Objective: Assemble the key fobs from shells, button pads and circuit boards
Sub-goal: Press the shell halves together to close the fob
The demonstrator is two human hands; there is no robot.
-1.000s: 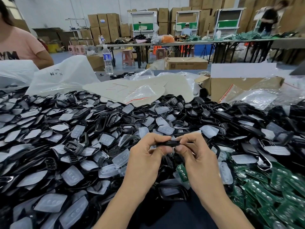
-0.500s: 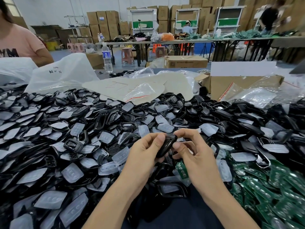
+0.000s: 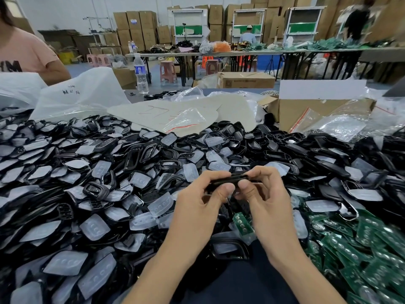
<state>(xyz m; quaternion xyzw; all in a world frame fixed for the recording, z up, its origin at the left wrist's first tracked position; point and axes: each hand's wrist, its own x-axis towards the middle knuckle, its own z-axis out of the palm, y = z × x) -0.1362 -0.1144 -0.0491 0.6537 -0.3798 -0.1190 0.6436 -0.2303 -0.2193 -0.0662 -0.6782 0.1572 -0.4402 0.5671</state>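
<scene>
I see a water bottle (image 3: 140, 73) standing at the far edge of the counter (image 3: 232, 91), a white plastic bag (image 3: 81, 93) left of it, an open cardboard box (image 3: 306, 113) at right, a person in a pink shirt (image 3: 26, 55) far left, and stacked cartons (image 3: 135, 25) behind.

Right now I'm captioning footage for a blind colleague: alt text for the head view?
The left hand and right hand pinch a black key fob edge-on between them, above a heap of black shells and translucent button pads; green circuit boards lie at the right.
</scene>
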